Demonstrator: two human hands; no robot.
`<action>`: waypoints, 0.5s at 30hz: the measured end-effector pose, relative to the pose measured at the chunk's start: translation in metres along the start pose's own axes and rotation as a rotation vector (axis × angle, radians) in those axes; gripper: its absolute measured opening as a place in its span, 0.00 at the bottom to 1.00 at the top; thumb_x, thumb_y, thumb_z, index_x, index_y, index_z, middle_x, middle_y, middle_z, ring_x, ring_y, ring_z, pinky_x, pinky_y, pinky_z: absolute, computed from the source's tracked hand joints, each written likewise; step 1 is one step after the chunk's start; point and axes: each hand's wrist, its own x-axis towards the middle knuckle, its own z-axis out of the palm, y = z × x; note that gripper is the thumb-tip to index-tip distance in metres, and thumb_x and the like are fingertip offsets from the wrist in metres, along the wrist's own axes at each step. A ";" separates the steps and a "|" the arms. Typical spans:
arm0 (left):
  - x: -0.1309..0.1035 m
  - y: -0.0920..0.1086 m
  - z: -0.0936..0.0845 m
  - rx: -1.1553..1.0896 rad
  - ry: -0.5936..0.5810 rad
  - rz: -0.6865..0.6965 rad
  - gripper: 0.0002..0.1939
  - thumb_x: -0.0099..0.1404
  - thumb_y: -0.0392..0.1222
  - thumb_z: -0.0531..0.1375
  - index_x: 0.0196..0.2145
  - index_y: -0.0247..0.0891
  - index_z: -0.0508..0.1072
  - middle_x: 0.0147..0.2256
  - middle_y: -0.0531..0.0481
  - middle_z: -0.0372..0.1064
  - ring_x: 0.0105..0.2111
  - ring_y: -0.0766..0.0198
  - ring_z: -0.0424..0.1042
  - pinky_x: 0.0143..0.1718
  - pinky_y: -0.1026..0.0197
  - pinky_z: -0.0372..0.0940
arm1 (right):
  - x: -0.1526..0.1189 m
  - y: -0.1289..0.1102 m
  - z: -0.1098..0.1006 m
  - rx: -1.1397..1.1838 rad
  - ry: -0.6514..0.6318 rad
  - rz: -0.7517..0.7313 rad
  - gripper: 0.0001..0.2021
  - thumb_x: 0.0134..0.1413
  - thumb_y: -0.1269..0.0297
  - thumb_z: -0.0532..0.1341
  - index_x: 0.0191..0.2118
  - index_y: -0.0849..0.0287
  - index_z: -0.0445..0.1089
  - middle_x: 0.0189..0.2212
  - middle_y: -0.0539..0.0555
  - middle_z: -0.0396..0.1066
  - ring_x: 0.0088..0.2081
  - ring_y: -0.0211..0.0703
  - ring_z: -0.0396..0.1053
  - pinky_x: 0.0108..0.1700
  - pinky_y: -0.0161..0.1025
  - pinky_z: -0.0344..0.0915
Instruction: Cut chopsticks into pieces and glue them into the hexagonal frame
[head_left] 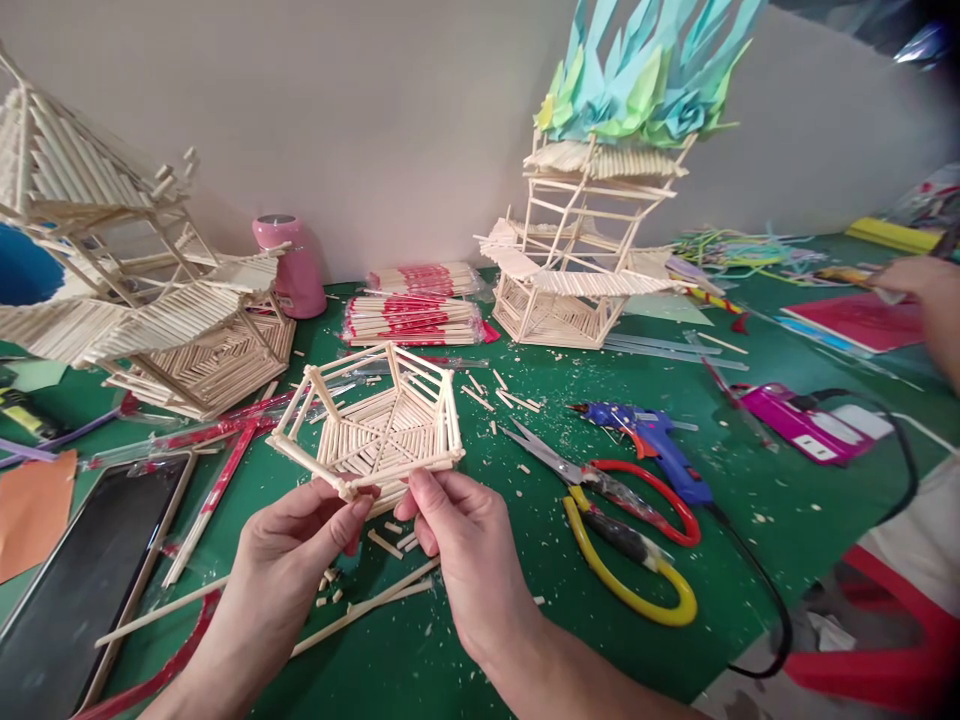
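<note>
A small six-sided frame [386,430] of pale wooden sticks, with a spiderweb-like stick floor and short uprights, is held just above the green table. My left hand [300,540] pinches its near left corner between thumb and fingers. At the near rim, right of centre, my right hand [465,540] grips the top rail with thumb and forefinger. Cut stick pieces [386,543] lie below the frame, partly hidden by my hands. To the right are red-handled scissors [600,480], yellow-handled cutters [630,570] and a blue glue gun [652,445].
A stick pavilion [202,300] stands at left, another [577,260] with paper leaves at back right. Packs of sticks [412,318], a pink bottle [290,265], a phone [90,590] and a magenta device [806,422] with a cable are around. Another person's hand [915,280] reaches in at right.
</note>
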 end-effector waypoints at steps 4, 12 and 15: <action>0.000 -0.001 0.000 -0.038 0.004 -0.018 0.12 0.49 0.47 0.68 0.31 0.38 0.79 0.28 0.50 0.75 0.25 0.68 0.65 0.25 0.68 0.62 | 0.000 0.000 0.000 -0.011 -0.017 0.000 0.16 0.49 0.55 0.61 0.18 0.58 0.67 0.16 0.47 0.62 0.17 0.31 0.50 0.20 0.34 0.50; 0.001 0.000 0.004 -0.038 0.032 -0.012 0.15 0.47 0.49 0.69 0.30 0.36 0.79 0.25 0.49 0.73 0.22 0.67 0.63 0.22 0.67 0.60 | 0.001 -0.002 -0.002 -0.052 -0.035 -0.015 0.16 0.50 0.55 0.60 0.17 0.58 0.66 0.16 0.47 0.62 0.17 0.31 0.50 0.18 0.34 0.50; 0.001 -0.003 0.002 -0.053 0.032 -0.021 0.16 0.46 0.49 0.69 0.31 0.37 0.79 0.26 0.49 0.74 0.23 0.68 0.62 0.23 0.68 0.60 | 0.002 -0.002 -0.002 -0.044 -0.043 -0.025 0.16 0.50 0.56 0.59 0.17 0.58 0.66 0.15 0.47 0.61 0.17 0.31 0.50 0.18 0.33 0.51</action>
